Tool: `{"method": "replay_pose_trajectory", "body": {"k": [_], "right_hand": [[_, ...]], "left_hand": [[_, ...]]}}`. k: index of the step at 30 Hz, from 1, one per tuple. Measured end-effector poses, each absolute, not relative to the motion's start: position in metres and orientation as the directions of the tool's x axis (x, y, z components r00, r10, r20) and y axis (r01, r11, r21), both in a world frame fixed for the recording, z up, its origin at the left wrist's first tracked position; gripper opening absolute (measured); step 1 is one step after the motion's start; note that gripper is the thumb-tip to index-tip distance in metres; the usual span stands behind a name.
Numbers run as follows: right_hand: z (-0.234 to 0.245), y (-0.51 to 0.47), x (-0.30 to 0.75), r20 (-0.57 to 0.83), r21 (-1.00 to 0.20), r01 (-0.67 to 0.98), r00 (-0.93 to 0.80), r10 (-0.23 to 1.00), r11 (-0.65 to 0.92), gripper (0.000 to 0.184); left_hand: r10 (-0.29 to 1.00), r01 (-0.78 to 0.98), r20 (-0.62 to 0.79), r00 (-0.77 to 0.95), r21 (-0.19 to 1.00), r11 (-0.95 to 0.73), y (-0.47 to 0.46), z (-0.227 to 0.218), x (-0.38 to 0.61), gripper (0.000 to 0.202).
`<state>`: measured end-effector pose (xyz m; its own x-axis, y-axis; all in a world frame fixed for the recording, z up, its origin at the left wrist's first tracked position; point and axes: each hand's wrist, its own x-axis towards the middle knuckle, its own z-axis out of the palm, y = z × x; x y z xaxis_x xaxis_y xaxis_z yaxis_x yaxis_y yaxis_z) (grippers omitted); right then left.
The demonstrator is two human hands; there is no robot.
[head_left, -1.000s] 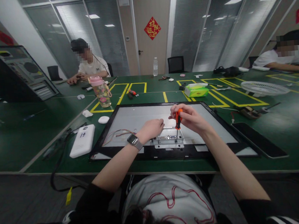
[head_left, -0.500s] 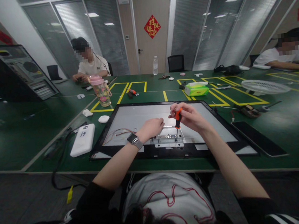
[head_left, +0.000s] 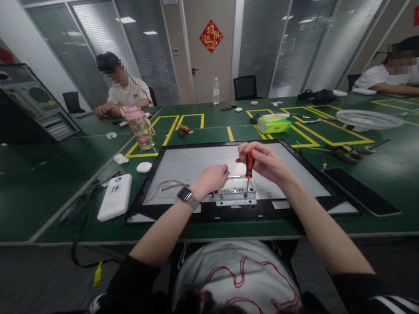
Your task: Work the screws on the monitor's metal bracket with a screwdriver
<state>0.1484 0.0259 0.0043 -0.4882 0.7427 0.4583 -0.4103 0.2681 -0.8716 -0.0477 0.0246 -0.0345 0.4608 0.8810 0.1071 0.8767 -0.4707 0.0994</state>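
A black-framed monitor panel (head_left: pixel 181 165) lies back-up on the green table in front of me. A small metal bracket (head_left: pixel 235 194) sits on its near middle. My right hand (head_left: pixel 264 162) is closed on an orange-and-black screwdriver (head_left: pixel 248 164), held upright with its tip on the bracket's right side. My left hand (head_left: pixel 211 179), with a watch on the wrist, is closed and rests at the bracket's left edge. What its fingers pinch is hidden. Thin coloured wires (head_left: pixel 162 186) run across the panel to the left.
A white power bank (head_left: pixel 114 196) with a black cable lies left of the panel, a dark phone (head_left: pixel 359 192) to the right. Farther back stand a pink bottle (head_left: pixel 139 127), a green tissue pack (head_left: pixel 274 124) and a fan grille (head_left: pixel 369 119). Two other people sit at the table's far sides.
Both hands stay on the bracket and screwdriver. Only the view has shifted slightly.
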Motion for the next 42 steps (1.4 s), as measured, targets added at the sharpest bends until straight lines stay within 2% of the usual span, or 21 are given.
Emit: {"method": "replay_pose_trajectory", "body": {"k": [9, 15, 21, 26, 32, 39, 42], "right_hand": [[0.0042, 0.0235, 0.1472, 0.392, -0.897, -0.394, -0.494, 0.776, 0.203, 0.024], [0.0056, 0.0241, 0.1465, 0.463, -0.864, -0.418, -0.443, 0.767, 0.280, 0.023], [0.0059, 0.0253, 0.1464, 0.423, -0.891, -0.361, -0.438, 0.793, 0.276, 0.027], [0.0052, 0.0247, 0.1435, 0.449, -0.884, -0.345, -0.429, 0.784, 0.317, 0.026], [0.0039, 0.0250, 0.1432, 0.480, -0.872, -0.289, -0.338, 0.810, 0.396, 0.023], [0.0044, 0.0252, 0.1432, 0.437, -0.885, -0.335, -0.352, 0.827, 0.325, 0.023], [0.0043, 0.0246, 0.1424, 0.451, -0.879, -0.325, -0.331, 0.829, 0.348, 0.023]], "left_hand": [[0.883, 0.878, 0.110, 0.456, 0.106, -0.467, 0.0244, -0.0349, -0.0478, 0.032], [0.879, 0.875, 0.109, 0.464, 0.095, -0.474, 0.0239, -0.0332, -0.0477, 0.033], [0.882, 0.879, 0.104, 0.459, 0.092, -0.468, 0.0225, -0.0315, -0.0477, 0.032], [0.887, 0.881, 0.095, 0.451, 0.110, -0.460, 0.0211, -0.0292, -0.0469, 0.032], [0.884, 0.878, 0.097, 0.458, 0.108, -0.467, 0.0211, -0.0291, -0.0465, 0.031], [0.882, 0.878, 0.103, 0.460, 0.095, -0.469, 0.0224, -0.0315, -0.0472, 0.030], [0.882, 0.878, 0.099, 0.460, 0.093, -0.469, 0.0213, -0.0293, -0.0470, 0.030]]}}
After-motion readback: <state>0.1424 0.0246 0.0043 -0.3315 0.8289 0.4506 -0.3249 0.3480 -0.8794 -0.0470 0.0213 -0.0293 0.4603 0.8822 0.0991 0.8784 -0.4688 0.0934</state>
